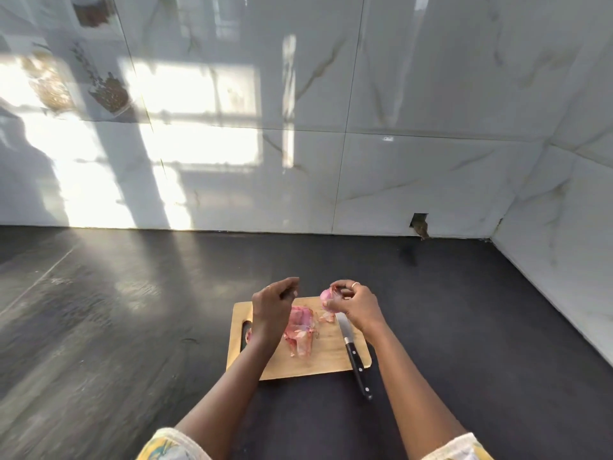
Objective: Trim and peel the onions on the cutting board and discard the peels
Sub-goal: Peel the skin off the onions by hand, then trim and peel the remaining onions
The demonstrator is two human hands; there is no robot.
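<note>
While sweeping from 9 o'clock: sunlit dark countertop, glare on marble wall tile behind at 12. Near centre, wooden cutting board, slot handle at its 9 o'clock end. Over board's 10 o'clock corner, left hand hovering, fingers curled, ring on one. Something dark and blurred at fingertips, cannot tell whether pinching anything or closed on nothing. Small pink bit beside slot, mostly hidden by left wrist, unclear what. Just at 3 o'clock of that wrist, heap of pink onion peels lying mid-board. Partly skinned onion lifted off board above its 12 o'clock edge, loose flap of peel hanging at its 6 o'clock. Clamped on onion, right hand, fingers and thumb curled round it, ring on one finger. Under right wrist, knife lying flat along board's 3 o'clock edge, tip toward 12, black handle overhanging at 5 o'clock onto countertop, touched by neither hand. Patterned sleeves at 6 o'clock frame edge. Small notch at wall tile base, 2 o'clock.
</note>
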